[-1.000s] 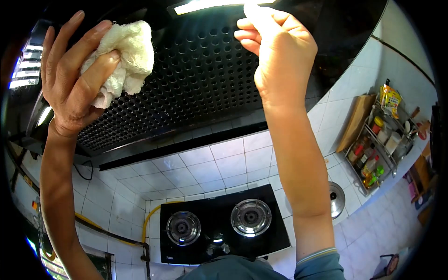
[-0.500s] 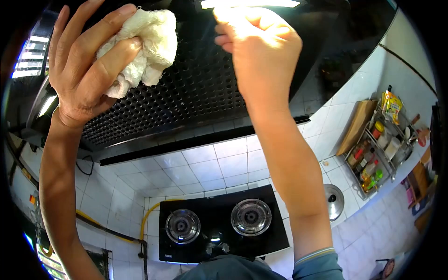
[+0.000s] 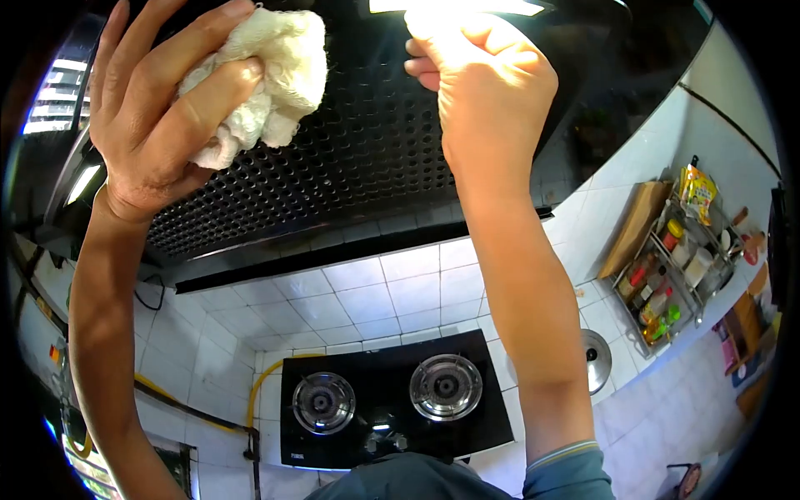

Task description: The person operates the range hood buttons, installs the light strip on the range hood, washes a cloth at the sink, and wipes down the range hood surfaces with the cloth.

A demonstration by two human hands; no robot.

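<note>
A crumpled white cloth (image 3: 279,75) is gripped between the thumb and fingers of my left hand (image 3: 158,108), raised at the upper left in front of the black perforated panel of the range hood (image 3: 358,158). My right hand (image 3: 496,92) is lifted beside the bright light strip (image 3: 508,7) of the hood, its fingers curled together. Glare washes out the fingertips, so whatever they pinch, if anything, cannot be made out.
Below the hood lies a black two-burner gas stove (image 3: 392,400) against a white tiled wall (image 3: 358,287). At the right are a metal lid (image 3: 597,360), a wooden board (image 3: 635,229) and a rack of bottles (image 3: 658,292). A yellow hose (image 3: 265,383) runs left of the stove.
My left hand has moved up and to the right with the cloth. My right hand shifted left along the light strip, then slightly back right. The camera view has also shifted a little.
</note>
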